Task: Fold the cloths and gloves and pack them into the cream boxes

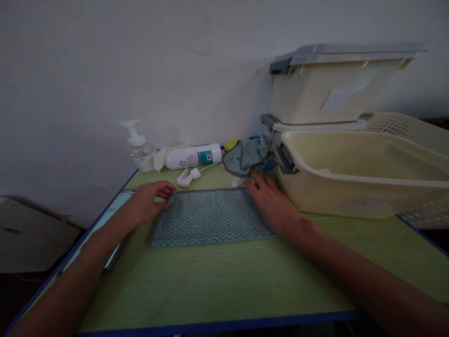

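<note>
A blue-grey woven cleaning cloth (210,217) with a dark checked border lies flat on the green tabletop, its long side across in front of me. My left hand (149,201) is at the cloth's far left corner, fingers bent and thumb apart from them, the tips at the border. Over the cloth's right end rests my right hand (271,203), fingers loosely spread and pointing away; it hides the far right corner. Just beyond it a crumpled cloth of the same kind (245,157) sits in a heap.
Behind the cloth are a clear pump bottle (140,152), a white bottle (192,157) lying down and a white spray nozzle (189,177). A lit tablet or phone (114,206) lies under my left forearm. An open cream bin (351,192) and a lidded box (322,91) stand right.
</note>
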{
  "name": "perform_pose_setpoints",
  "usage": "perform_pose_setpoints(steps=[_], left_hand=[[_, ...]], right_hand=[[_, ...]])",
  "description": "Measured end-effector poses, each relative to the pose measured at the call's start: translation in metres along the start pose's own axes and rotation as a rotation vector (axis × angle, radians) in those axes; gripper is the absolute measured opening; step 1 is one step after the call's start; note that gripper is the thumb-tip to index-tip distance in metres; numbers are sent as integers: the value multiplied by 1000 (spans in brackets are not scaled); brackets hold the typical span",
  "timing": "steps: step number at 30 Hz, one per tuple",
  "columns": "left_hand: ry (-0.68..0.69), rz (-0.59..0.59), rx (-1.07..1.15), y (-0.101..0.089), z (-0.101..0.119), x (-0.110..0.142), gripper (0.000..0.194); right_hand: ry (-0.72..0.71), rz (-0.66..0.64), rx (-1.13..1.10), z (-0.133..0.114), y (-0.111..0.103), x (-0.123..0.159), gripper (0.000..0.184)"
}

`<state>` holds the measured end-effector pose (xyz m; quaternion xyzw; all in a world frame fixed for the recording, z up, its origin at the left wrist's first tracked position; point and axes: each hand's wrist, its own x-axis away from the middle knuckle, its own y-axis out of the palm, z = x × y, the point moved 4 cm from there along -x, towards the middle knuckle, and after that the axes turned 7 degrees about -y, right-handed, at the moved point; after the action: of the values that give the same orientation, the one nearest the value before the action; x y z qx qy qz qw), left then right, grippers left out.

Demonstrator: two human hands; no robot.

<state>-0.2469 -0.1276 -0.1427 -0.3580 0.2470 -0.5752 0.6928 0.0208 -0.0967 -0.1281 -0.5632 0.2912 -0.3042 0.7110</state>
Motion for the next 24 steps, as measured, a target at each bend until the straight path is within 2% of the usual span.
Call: perform_pose_setpoints(steps=[9, 24], left_hand=[[27, 31, -141, -1, 1, 3, 21], [-16, 24, -167, 1, 1, 4, 27]], right_hand=[[-2, -25, 4, -1, -2, 0, 45], [-4, -8, 36, 1, 1, 0, 43]])
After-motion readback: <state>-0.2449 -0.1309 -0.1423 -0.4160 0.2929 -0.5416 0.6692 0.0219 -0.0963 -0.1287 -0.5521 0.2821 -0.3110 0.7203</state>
